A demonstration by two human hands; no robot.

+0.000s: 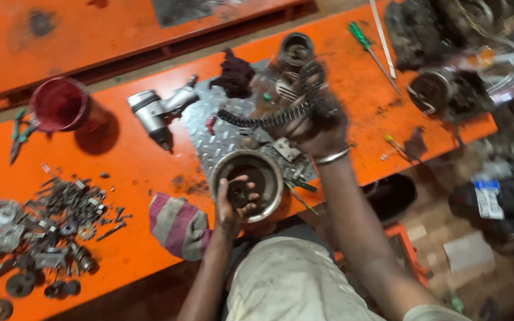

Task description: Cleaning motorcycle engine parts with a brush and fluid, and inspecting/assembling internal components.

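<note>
Orange metal workbench carries one grey air impact wrench, one red plastic cup, one striped pink-and-grey rag, one green-handled screwdriver and a heap of loose dark bolts and washers. Left hand dips into the round steel bowl, fingers curled round a small dark part. Right hand, blurred, grips a black roller chain running roughly left-right above the bowl.

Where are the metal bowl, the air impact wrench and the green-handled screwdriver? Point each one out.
metal bowl (272, 165): head view, on its right rim.
air impact wrench (150, 113): head view, on its silver body.
green-handled screwdriver (359, 35): head view, on its green handle.
</note>
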